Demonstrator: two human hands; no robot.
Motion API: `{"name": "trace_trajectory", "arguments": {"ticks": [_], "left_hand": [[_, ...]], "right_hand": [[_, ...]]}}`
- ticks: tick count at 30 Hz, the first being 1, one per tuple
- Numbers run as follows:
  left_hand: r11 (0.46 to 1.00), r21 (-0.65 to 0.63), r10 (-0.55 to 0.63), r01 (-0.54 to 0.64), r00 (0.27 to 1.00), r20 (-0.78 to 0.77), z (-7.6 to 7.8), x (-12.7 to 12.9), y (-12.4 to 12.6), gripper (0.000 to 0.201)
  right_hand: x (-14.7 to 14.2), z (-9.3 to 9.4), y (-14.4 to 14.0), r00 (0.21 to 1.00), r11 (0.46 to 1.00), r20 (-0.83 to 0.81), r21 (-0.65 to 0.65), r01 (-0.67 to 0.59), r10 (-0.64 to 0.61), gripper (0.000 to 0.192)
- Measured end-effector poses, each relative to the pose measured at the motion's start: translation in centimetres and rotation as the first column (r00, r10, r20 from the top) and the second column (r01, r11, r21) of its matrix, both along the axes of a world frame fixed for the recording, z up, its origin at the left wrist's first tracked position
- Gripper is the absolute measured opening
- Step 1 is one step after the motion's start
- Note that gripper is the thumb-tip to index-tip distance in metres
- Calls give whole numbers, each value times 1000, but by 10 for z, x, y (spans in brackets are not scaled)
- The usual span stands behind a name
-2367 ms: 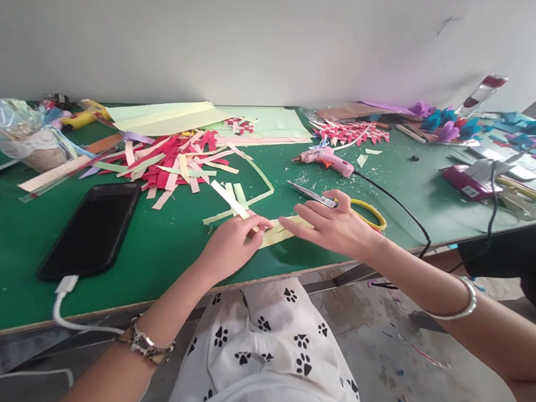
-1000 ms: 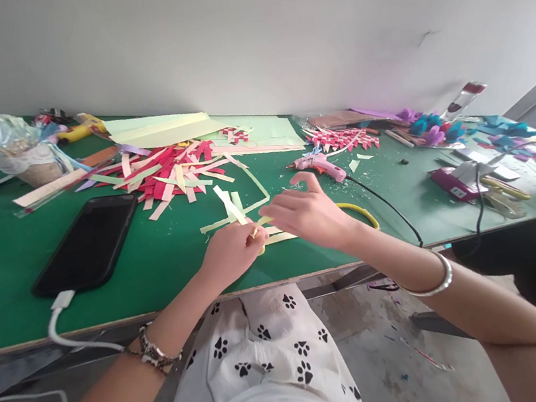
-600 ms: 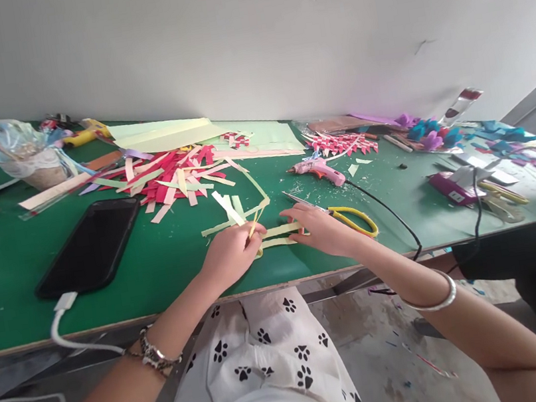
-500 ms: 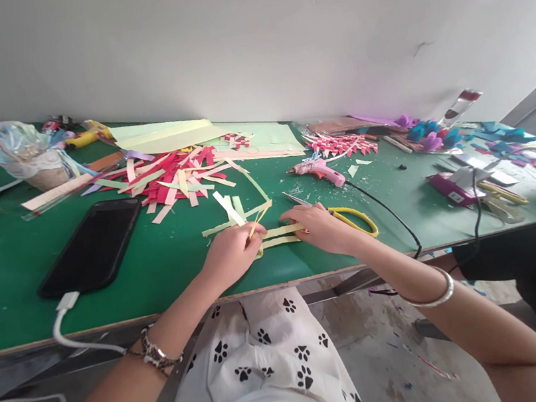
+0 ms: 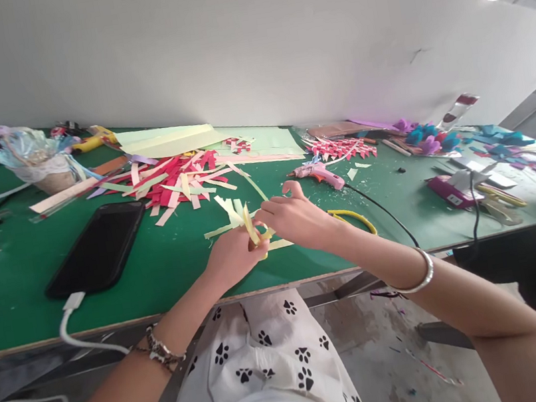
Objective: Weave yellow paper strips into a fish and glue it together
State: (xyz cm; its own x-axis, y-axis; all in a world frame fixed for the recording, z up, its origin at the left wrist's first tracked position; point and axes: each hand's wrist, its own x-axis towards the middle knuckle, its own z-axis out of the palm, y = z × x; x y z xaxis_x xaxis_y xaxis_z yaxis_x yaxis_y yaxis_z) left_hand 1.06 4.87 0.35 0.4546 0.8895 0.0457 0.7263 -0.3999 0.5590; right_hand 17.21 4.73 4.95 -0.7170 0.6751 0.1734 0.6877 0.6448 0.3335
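Green felt covers the long table (image 5: 20, 292) I am looking down on, set against a plain white wall (image 5: 224, 39) with a strip light in the upper right corner. My left hand (image 5: 233, 254) is closed on pale yellow paper strips (image 5: 250, 225), pinching them just above the table's near edge. My right hand (image 5: 295, 218) meets it from the other side, fingers curled onto the same strips. Yellow-handled scissors (image 5: 353, 216) lie just behind that wrist, and a pink glue gun (image 5: 319, 175) sits further back. A dark phone (image 5: 96, 247) lies flat to the left, plugged into a white cable. A heap of red and cream paper offcuts (image 5: 174, 182) spreads across the middle. Bare concrete floor shows below the table.
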Motion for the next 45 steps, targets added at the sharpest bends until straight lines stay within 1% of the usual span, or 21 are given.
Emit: {"name": "trace_trajectory", "arguments": {"ticks": [4,7,11,13,15,16,17,18,21,24,27,30,32,33,35,36,37,40,42,44,45], "left_hand": [[998,48,45,-43,998,-53,-2,2,1,30],[996,64,73,-69,995,-63,-4,2,1,32],[995,65,84,-81,995,-53,-3,1,1,35],[997,46,64,-64,998,3,-2,0,1,36],[999,4,50,-50,996,77,-1,0,0,37],[999,-15,52,-51,993,108,-1,-1,-1,37],[998,-29,60,-57,990,129,-1,-1,-1,37],[998,-33,64,-60,988,139,-2,-1,-1,38],[998,-12,56,-55,983,175,-4,-3,-1,38],[999,0,49,-50,980,193,-7,-4,0,38],[999,-2,49,-49,980,193,-8,-4,0,37],[999,-12,54,-52,982,179,-8,-3,0,37],[998,-17,54,-52,984,167,-7,-3,0,38],[998,-19,54,-52,985,167,-6,-3,0,39],[998,-26,52,-49,983,178,-4,-3,-1,39],[998,-32,52,-47,981,185,-3,-3,-1,39],[998,-39,52,-46,981,188,-3,-2,-2,38],[998,-45,49,-42,982,182,-1,-2,-2,37],[998,-44,43,-36,982,186,-2,-3,-2,36],[998,-57,44,-34,979,198,-3,-3,-2,35],[997,-65,48,-35,977,209,-5,-3,-2,34]], "right_hand": [[-21,11,-1,996,996,55,-60,70,-66,24],[-30,16,-5,994,992,80,-93,83,-76,22],[-24,22,-1,997,986,36,-147,76,-72,28],[-13,23,11,987,974,-60,-181,136,-149,32],[-3,19,29,938,929,-182,-281,239,-297,33],[1,15,39,895,887,-223,-353,297,-388,31],[3,9,49,840,828,-233,-426,366,-491,31],[3,2,58,811,799,-227,-442,408,-539,32],[-3,-18,77,765,750,-214,-472,463,-607,23],[-9,-26,82,731,734,-247,-488,473,-635,14],[-6,-18,77,692,750,-339,-482,454,-637,18],[4,-6,66,664,787,-443,-469,400,-602,23],[12,-2,55,619,805,-545,-527,273,-566,29],[16,-2,49,577,803,-603,-572,169,-551,31],[24,-5,35,484,768,-693,-637,-65,-534,31],[27,-7,27,462,752,-715,-644,-143,-524,29],[31,-10,19,455,747,-727,-640,-178,-514,28],[36,-20,-6,445,800,-756,-586,-132,-480,17],[36,-28,-21,411,844,-789,-531,-83,-456,8],[34,-35,-35,388,873,-817,-484,-62,-425,10],[33,-39,-40,396,888,-824,-457,-46,-404,11]]}}
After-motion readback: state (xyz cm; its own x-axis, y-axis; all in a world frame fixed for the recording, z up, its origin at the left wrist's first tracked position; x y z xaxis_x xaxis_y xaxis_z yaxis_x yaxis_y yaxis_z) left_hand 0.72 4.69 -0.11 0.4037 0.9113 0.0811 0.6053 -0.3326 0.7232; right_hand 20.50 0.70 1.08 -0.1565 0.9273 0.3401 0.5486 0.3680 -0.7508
